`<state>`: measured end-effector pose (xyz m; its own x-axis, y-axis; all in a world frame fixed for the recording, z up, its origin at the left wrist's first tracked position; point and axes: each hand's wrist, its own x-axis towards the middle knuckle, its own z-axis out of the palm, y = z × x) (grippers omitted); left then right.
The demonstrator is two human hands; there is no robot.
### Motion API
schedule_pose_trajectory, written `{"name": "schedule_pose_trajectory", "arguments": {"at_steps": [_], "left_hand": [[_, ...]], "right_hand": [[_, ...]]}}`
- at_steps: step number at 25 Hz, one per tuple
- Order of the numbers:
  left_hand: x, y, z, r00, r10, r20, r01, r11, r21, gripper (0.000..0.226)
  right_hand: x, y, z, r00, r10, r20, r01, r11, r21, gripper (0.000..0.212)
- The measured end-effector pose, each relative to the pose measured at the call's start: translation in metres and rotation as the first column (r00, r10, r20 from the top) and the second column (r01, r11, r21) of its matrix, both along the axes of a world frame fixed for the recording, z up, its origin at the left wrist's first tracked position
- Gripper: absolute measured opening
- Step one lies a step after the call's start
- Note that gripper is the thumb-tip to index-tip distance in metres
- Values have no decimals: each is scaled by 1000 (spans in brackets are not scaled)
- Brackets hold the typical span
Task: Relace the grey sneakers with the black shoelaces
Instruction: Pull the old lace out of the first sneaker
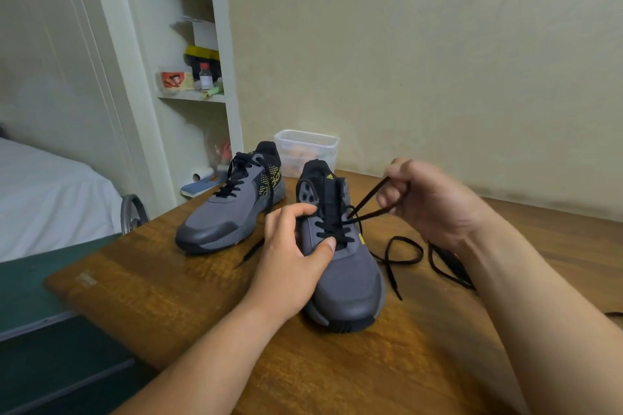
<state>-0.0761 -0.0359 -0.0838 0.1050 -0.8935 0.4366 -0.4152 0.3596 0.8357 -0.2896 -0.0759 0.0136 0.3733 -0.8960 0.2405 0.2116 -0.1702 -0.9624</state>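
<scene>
Place: we are in a home bedroom.
Signs: bed (pixel 50 192) with white sheet, cluttered wall shelves (pixel 192 96), our wooden table (pixel 168 280).

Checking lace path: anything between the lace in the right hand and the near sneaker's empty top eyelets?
Nothing visible. The right hand pinches the black shoelace beside the near sneaker; its top eyelets are bare. The left hand holds the sneaker lower, just below them.
</scene>
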Motion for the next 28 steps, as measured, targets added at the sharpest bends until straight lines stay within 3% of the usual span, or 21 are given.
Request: {"name": "schedule_pose_trajectory", "arguments": {"at_steps": [2,3,5,7,9,15,18,20,21,22,24,25,26,28], "left_hand": [[0,0,0,1000,-7,-1,7,1000,-7,48],[0,0,0,1000,-8,-2,8,1000,-9,48],[-1,1,1,1000,-9,4,9,1000,-11,48],[0,1,1,1000,-3,7,3,1000,-20,49],[0,1,0,1000,5,12,-5,1000,-30,49],[0,0,-2,1000,-6,13,7,999,-43,48],[1,-1,-1,1000,3,-8,-3,1000,-24,47],[1,-2,-1,1000,-1,-4,1,1000,-8,47],[1,-1,-1,1000,-7,-3,7,1000,-5,47],[0,-1,-1,1000,-13,-1,13,1000,-7,47],[0,-1,0,1000,-12,5,12,1000,-17,48],[0,-1,0,1000,-5,4,5,1000,-21,48],[1,-1,0,1000,3,2,-3,1000,-18,48],[0,0,0,1000,3,1,-3,1000,-16,48]], "right_hand": [[-3,-2,-1,992,24,126,-33,997,72,31],[-3,-3,-5,996,4,86,-13,994,107,33],[3,-1,-13,954,-130,-269,147,988,44,27],[10,0,-18,759,-209,-616,194,977,-93,29],[15,-2,-23,654,-201,-730,140,980,-145,37],[21,1,-21,768,-199,-608,104,976,-189,29],[22,5,-7,959,-137,-249,140,990,-6,35],[21,7,-2,990,-124,-65,131,984,118,30],[22,6,-4,976,-176,-128,189,977,94,26],[22,3,-11,915,-266,-302,274,961,-15,23],[25,1,-22,656,-390,-646,278,921,-273,31],[27,1,-25,555,-404,-727,231,915,-331,37],[28,1,-25,535,-385,-752,203,923,-328,39],[25,2,-23,599,-296,-744,155,954,-255,37]]}}
